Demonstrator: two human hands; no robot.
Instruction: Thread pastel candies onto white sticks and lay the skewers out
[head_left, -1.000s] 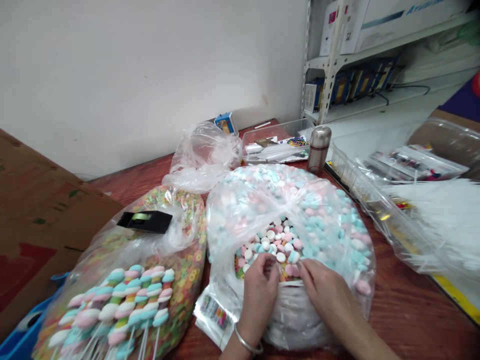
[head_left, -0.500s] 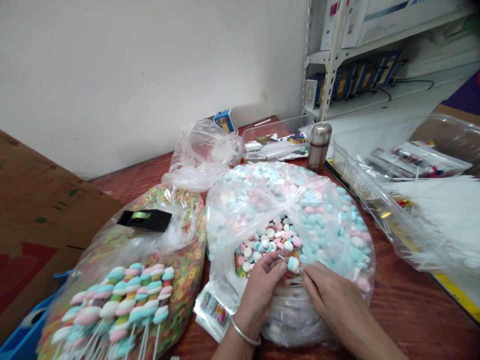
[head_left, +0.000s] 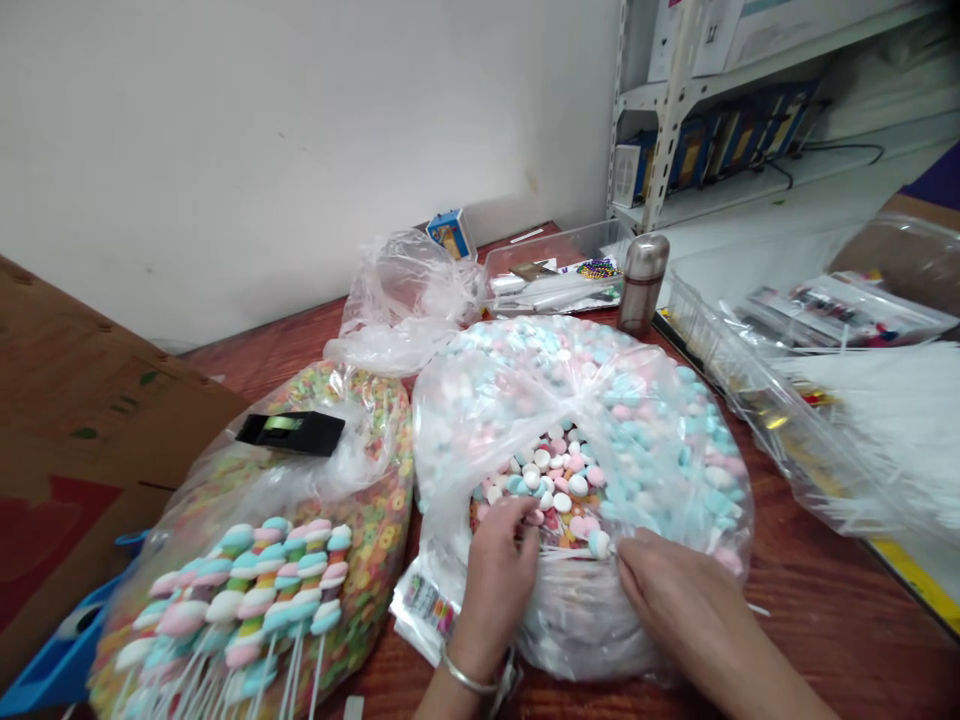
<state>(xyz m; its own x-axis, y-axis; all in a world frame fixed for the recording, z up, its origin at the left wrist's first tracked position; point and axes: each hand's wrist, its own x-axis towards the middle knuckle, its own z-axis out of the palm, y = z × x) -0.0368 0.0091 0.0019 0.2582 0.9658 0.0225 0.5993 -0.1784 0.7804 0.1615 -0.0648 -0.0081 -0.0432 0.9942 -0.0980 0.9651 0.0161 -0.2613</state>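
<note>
My left hand point(head_left: 491, 575) rests at the lower rim of a torn-open clear bag of pastel pink, blue and white marshmallow candies point(head_left: 570, 400), its fingers among the candies. My right hand point(head_left: 679, 600) lies on the bag's lower right, holding a thin white stick point(head_left: 570, 550) with a blue-white candy point(head_left: 598, 545) near its fingertips. Left of the hands, a clear bag of colourful ring candies point(head_left: 382, 520) carries several twisted marshmallow skewers point(head_left: 247, 600). A black tape dispenser point(head_left: 291, 432) sits on that bag.
A steel flask point(head_left: 642, 284) and a plastic box of small items point(head_left: 555, 280) stand behind the bags on a reddish wooden table point(head_left: 825, 620). A cardboard box point(head_left: 90, 430) and blue crate point(head_left: 60, 665) are at left. A bag of white sticks point(head_left: 862, 430) lies at right, below a metal shelf point(head_left: 660, 120).
The candy on its stick has moved right and down, closer to my right hand. My hands have drawn further apart, and the view has tilted slightly.
</note>
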